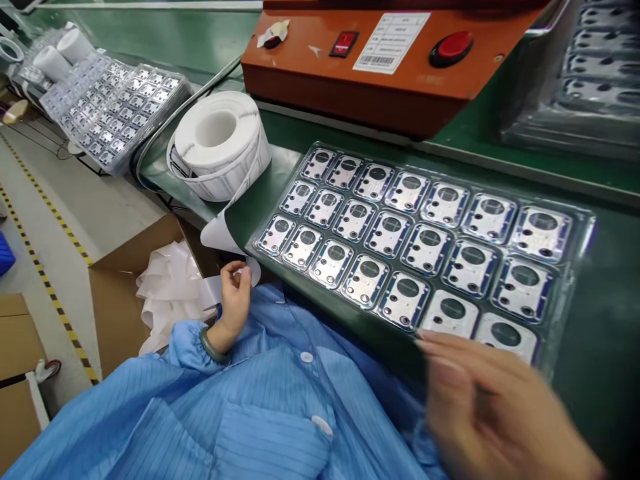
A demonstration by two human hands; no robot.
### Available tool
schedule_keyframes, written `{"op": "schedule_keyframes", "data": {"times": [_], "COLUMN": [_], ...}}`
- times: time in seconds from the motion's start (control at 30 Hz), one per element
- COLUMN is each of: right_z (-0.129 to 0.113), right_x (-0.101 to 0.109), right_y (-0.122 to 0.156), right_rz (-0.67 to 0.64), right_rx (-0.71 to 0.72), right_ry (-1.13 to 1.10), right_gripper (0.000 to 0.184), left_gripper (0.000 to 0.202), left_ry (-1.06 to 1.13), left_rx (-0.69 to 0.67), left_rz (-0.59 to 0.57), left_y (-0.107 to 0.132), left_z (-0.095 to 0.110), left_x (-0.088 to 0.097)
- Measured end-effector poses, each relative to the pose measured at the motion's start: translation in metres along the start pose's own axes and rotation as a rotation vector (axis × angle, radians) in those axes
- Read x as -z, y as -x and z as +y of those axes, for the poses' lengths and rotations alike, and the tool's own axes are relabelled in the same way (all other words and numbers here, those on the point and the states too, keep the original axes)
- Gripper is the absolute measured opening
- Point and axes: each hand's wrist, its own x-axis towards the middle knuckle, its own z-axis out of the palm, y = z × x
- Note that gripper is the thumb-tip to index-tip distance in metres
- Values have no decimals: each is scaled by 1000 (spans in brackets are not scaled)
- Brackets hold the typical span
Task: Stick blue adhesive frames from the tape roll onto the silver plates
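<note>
Right hand (495, 413), 4 o'clock: blurred, cut by the frame; I cannot tell its finger spread. Fingertips reach the tray (583, 267) near edge. Left hand (235, 297), 7 o'clock, pinches the paper strip (220, 233), which runs from the label roll (220, 143) at 11 o'clock.

Lt blue pinstriped smock (260, 407), white btns (307, 357), gathered cuff (186, 333), green bangle (212, 347)

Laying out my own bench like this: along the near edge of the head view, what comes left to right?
Cardboard box → left hand, pinching the label strip → clear tray of metal parts. The right hand overlaps the tray, so it is left unplaced.
</note>
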Motion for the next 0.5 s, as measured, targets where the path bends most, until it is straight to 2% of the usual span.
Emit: {"op": "schedule_keyframes", "data": {"times": [0.07,0.13,0.17,0.2,0.3,0.4,0.5], "right_z": [-25,-40,-44,-46,-44,-41,-43], "right_x": [-18,-48,-67,-86,-138,-174,-195], "right_y": [-9,-10,-8,-5,1,-8,-27], "right_rz": [-180,-485,-602,-650,-647,-639,-600], "right_rx": [33,49,21,-64,-362,-443,-445], "right_ry": [-274,-499,-562,-568,-426,-368,-357], "right_gripper": [14,11,13,17,20,27,29], "left_gripper": [40,44,45,44,40,39,40], "left_ry": [54,105,127,147,186,201,214], "left_rx": [83,146,173,198,255,282,299], "left_rz": [55,105,127,145,174,162,129], "left_y": [-10,-22,-27,-31,-33,-24,-16], "left_z": [-10,-16,-18,-20,-23,-25,-25], "left_x": [0,3,5,8,14,17,17]}}
